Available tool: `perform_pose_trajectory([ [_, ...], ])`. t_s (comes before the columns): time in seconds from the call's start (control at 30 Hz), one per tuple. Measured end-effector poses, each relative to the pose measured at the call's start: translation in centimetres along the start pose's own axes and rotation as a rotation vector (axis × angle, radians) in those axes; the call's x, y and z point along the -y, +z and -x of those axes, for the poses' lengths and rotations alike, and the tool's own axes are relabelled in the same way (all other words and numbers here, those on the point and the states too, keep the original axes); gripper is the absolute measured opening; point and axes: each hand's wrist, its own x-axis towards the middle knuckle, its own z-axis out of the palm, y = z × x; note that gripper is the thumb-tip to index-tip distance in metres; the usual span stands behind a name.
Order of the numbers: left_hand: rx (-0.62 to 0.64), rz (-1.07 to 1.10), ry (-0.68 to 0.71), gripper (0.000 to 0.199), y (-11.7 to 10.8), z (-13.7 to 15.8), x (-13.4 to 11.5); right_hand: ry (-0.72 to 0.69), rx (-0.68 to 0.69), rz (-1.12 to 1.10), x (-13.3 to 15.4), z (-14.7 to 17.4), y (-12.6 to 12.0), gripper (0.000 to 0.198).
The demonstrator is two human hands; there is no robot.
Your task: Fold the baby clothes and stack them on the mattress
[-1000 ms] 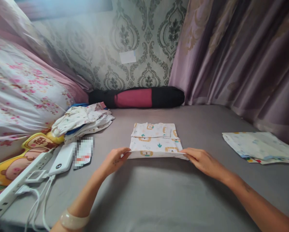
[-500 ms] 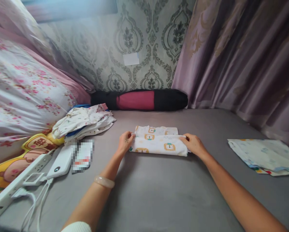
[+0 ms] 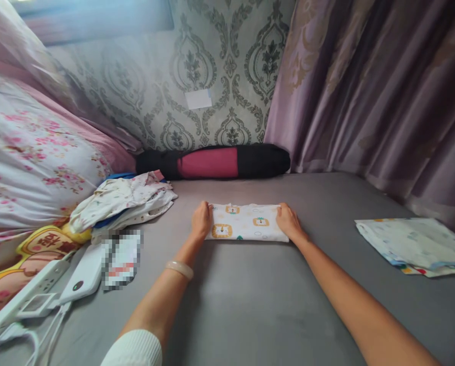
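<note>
- Head view: lion-print cloth point(image 3: 246, 223) sits nearer you than the black-and-pink roll point(image 3: 207, 162), on gray sheet point(image 3: 250, 300).
- Your left hand point(image 3: 201, 221) and right hand point(image 3: 289, 222): fingers pinching its far corners.
- Looks like closing a fold; next move calls for even flattening.
- Cloth thin, soft-looking, flat rectangle; roll plump.

Rear: black-and-red cylindrical bag point(image 3: 208, 162) along the patterned wall point(image 3: 229, 66); right: mauve curtain point(image 3: 364, 101); left: white power strip point(image 3: 46, 278) beside a yellow cushion point(image 3: 40, 245).
</note>
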Motion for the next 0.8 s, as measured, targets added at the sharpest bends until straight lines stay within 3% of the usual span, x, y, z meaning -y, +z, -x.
perform_pose_trajectory([
  [0.37,0.023,-0.055,0.024,0.027,1.7,-1.3,0.2,-0.058,-0.082,0.122,-0.2,-0.7,1.3,0.033],
  [0.8,0.084,-0.064,-0.031,0.026,2.4,-1.9,0.9,0.043,-0.040,0.124,0.2,-0.9,1.1,0.036],
])
